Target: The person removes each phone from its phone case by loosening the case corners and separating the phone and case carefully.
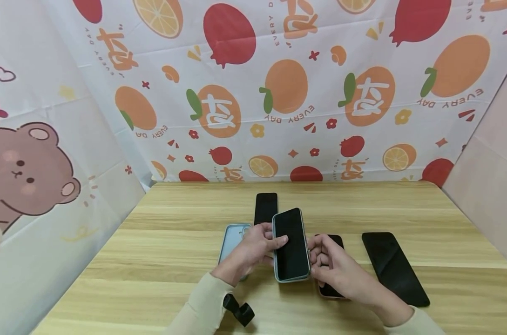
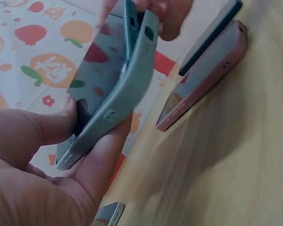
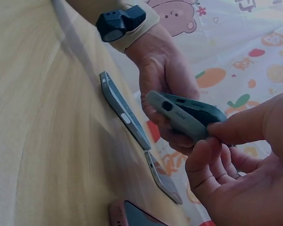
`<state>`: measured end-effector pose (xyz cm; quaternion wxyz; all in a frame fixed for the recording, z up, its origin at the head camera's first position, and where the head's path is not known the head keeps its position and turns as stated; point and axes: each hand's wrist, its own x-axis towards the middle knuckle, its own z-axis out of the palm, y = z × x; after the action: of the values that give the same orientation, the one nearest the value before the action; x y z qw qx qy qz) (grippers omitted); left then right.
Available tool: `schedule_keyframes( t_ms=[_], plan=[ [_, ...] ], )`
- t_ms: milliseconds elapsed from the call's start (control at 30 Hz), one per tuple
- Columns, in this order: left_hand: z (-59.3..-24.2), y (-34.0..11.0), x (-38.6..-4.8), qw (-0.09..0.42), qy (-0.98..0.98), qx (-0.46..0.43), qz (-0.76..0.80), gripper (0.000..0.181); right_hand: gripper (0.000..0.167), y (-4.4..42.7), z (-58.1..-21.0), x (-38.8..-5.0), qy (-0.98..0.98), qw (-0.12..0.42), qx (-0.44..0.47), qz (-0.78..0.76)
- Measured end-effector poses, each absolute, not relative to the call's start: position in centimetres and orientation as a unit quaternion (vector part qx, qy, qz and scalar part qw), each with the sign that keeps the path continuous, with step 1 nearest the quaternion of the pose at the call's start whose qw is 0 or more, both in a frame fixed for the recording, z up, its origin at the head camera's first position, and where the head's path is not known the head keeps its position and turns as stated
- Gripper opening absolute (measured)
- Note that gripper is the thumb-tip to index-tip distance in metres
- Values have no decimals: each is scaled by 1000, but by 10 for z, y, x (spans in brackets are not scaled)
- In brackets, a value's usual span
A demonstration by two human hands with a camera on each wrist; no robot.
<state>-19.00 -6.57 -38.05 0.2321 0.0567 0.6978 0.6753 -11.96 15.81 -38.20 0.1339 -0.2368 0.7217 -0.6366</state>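
Observation:
My left hand (image 1: 255,246) grips a dark-screened phone (image 1: 293,246) in a pale blue-green case (image 2: 127,94), thumb on the screen and fingers behind. At the bottom end the phone (image 3: 210,111) stands out of the case (image 3: 181,120), with a gap between them; the upper part lies inside it. My right hand (image 3: 245,160) pinches the corner of phone and case between thumb and fingers. Both hands hold it above the table, tilted.
A light blue case (image 1: 232,242) lies left of the hands, a black phone (image 1: 266,208) behind them. Right of them are a pink-cased phone (image 1: 330,291) and a larger black phone (image 1: 393,267). A patterned cloth (image 1: 245,116) hangs behind the table (image 1: 152,260).

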Motion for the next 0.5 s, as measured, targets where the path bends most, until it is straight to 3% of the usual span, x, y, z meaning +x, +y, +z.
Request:
schedule_keyframes(
  t_ms=[233,500],
  plan=[
    [-383,-59,-187,221,714,58,662,44,33,159,-381,-120,720,155,-204,-644],
    [-388,-55,-185,187,734,43,652,51,56,158,-379,-120,713,173,-154,-662]
  ],
)
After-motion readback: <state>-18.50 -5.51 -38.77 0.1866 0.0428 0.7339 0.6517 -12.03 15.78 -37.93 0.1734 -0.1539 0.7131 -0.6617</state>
